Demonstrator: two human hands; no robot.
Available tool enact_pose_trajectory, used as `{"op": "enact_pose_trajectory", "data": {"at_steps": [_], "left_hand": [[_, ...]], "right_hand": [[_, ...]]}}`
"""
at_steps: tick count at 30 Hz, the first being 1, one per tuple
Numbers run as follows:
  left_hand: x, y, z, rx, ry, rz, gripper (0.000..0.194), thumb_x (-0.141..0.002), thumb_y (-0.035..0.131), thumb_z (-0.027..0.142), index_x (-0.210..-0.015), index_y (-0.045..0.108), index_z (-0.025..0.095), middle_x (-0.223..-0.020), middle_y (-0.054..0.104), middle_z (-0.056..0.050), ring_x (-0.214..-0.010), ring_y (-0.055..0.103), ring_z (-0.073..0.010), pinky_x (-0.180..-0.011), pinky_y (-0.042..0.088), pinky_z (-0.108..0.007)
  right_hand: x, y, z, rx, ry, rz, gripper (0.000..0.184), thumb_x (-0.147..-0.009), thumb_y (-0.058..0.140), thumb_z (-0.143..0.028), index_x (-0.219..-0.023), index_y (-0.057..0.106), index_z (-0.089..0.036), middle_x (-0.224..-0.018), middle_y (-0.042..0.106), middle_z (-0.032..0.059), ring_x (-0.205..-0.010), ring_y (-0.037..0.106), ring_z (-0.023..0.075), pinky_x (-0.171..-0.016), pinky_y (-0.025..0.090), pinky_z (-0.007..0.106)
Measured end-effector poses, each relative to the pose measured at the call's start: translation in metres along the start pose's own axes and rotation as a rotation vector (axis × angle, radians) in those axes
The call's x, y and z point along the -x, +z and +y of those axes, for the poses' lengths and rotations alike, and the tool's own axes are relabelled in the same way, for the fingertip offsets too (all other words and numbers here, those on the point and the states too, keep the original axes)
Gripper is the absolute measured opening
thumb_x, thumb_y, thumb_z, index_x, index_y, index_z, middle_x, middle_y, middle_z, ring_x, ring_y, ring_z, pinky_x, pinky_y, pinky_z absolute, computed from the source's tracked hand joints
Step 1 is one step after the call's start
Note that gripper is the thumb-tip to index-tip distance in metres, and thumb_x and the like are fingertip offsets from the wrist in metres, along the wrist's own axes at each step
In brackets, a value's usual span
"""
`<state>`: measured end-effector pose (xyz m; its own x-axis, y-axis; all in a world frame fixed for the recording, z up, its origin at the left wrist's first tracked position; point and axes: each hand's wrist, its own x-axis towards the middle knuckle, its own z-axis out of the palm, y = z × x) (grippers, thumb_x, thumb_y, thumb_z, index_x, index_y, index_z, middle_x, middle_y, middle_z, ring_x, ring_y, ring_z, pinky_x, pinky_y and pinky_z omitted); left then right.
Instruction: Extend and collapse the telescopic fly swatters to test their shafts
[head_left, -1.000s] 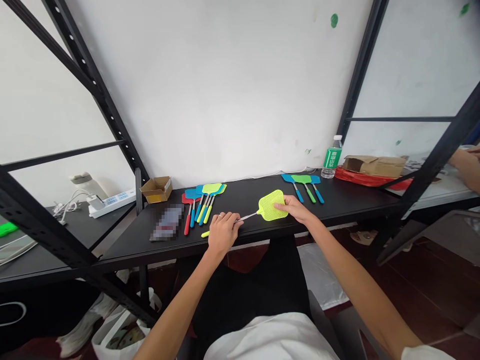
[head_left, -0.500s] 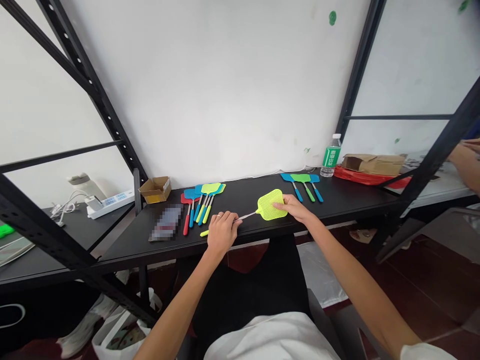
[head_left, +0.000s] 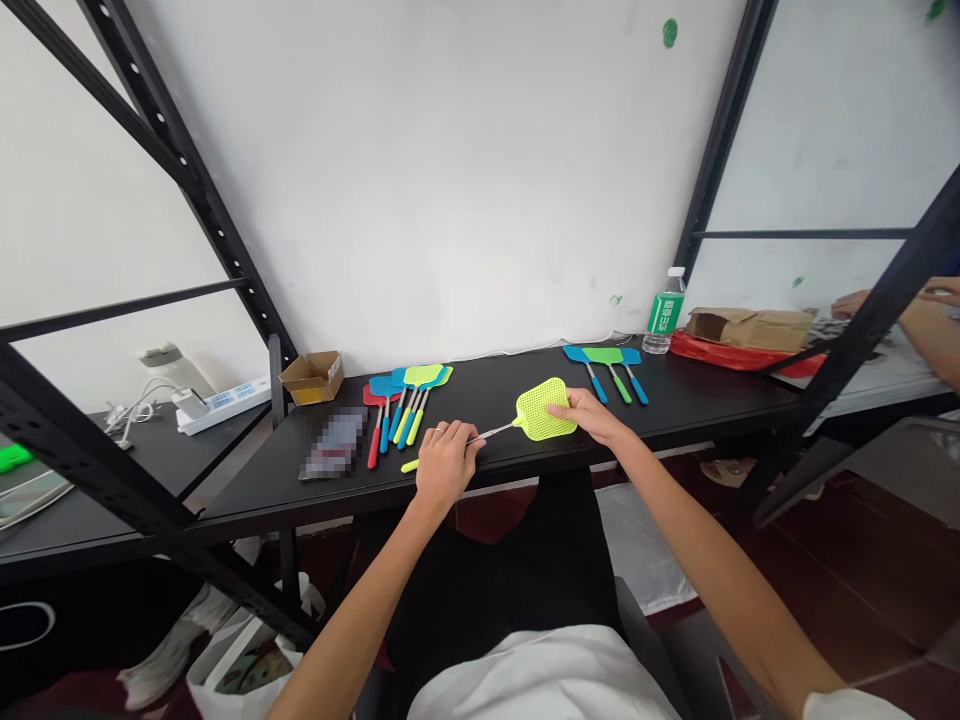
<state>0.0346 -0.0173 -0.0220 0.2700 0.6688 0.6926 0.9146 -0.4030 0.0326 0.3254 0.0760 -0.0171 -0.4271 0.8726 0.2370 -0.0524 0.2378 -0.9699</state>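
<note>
I hold a yellow-green fly swatter (head_left: 536, 412) over the front of the black table (head_left: 675, 405). My left hand (head_left: 444, 462) is closed round its handle, whose yellow end sticks out to the left. My right hand (head_left: 589, 412) pinches the right side of the mesh head. A thin metal rod joins handle and head. To the left lies a bunch of several swatters (head_left: 405, 400) in red, blue and yellow. Three more swatters (head_left: 607, 365), blue and green, lie at the back right.
A small open cardboard box (head_left: 313, 378) and a blurred flat item (head_left: 334, 447) lie left on the table. A water bottle (head_left: 664, 312), a brown carton (head_left: 746, 328) on a red tray stand at the right. Black rack posts frame both sides. Another person's hands (head_left: 919, 310) work at far right.
My hands and the swatter have stayed almost still. The other person's hands at the far right have shifted a little.
</note>
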Motion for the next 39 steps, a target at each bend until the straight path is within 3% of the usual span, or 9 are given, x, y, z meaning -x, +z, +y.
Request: {"op": "enact_pose_trajectory", "data": {"at_steps": [6, 11, 21, 26, 35, 39], "left_hand": [[0.0000, 0.0029, -0.0003, -0.049, 0.002, 0.030, 0.029, -0.103, 0.043, 0.029, -0.085, 0.064, 0.021, -0.084, 0.068, -0.006, -0.081, 0.056, -0.0227, -0.074, 0.036, -0.037], [0.0000, 0.0006, 0.0018, -0.027, -0.003, 0.018, 0.021, -0.099, 0.052, 0.039, -0.098, 0.064, 0.021, -0.091, 0.068, -0.007, -0.086, 0.057, -0.0244, -0.078, 0.037, -0.037], [0.0011, 0.0037, -0.0003, -0.087, 0.035, 0.011, 0.032, -0.103, 0.043, 0.033, -0.082, 0.064, 0.021, -0.085, 0.068, -0.006, -0.081, 0.055, -0.0236, -0.075, 0.036, -0.038], [0.0002, 0.0000, 0.0027, -0.038, 0.005, 0.031, 0.022, -0.099, 0.051, 0.040, -0.100, 0.064, 0.022, -0.094, 0.069, -0.007, -0.090, 0.056, -0.0255, -0.079, 0.037, -0.037], [0.0005, 0.0048, -0.0011, -0.070, 0.005, 0.048, 0.028, -0.103, 0.044, 0.027, -0.083, 0.063, 0.022, -0.084, 0.067, -0.006, -0.082, 0.054, -0.0235, -0.075, 0.036, -0.038], [0.0008, 0.0025, 0.0005, -0.052, 0.022, 0.039, 0.021, -0.101, 0.049, 0.034, -0.093, 0.064, 0.022, -0.092, 0.068, -0.007, -0.086, 0.055, -0.0243, -0.078, 0.037, -0.038]], "right_hand": [[0.0004, -0.0001, -0.0007, 0.006, 0.002, -0.010, 0.038, -0.073, 0.084, -0.038, -0.105, 0.076, -0.018, -0.105, 0.077, 0.0093, -0.094, 0.072, 0.0272, -0.085, 0.056, 0.040], [-0.0006, -0.0006, -0.0005, -0.010, -0.016, 0.005, 0.037, -0.073, 0.084, -0.038, -0.104, 0.077, -0.019, -0.101, 0.077, 0.0089, -0.093, 0.071, 0.0273, -0.083, 0.056, 0.040], [-0.0007, -0.0023, 0.0024, -0.014, -0.029, -0.011, 0.042, -0.074, 0.083, -0.040, -0.109, 0.076, -0.019, -0.101, 0.077, 0.0093, -0.095, 0.072, 0.0280, -0.085, 0.056, 0.042], [-0.0003, -0.0015, 0.0004, -0.014, -0.021, 0.004, 0.042, -0.073, 0.084, -0.041, -0.108, 0.076, -0.019, -0.099, 0.077, 0.0097, -0.097, 0.071, 0.0290, -0.086, 0.056, 0.043], [0.0001, -0.0004, -0.0003, 0.001, -0.006, -0.019, 0.041, -0.073, 0.083, -0.038, -0.108, 0.075, -0.018, -0.103, 0.077, 0.0099, -0.097, 0.071, 0.0283, -0.081, 0.057, 0.039], [-0.0011, -0.0015, 0.0014, -0.006, -0.008, 0.001, 0.041, -0.073, 0.083, -0.038, -0.107, 0.075, -0.018, -0.103, 0.077, 0.0098, -0.098, 0.071, 0.0284, -0.082, 0.057, 0.039]]}}
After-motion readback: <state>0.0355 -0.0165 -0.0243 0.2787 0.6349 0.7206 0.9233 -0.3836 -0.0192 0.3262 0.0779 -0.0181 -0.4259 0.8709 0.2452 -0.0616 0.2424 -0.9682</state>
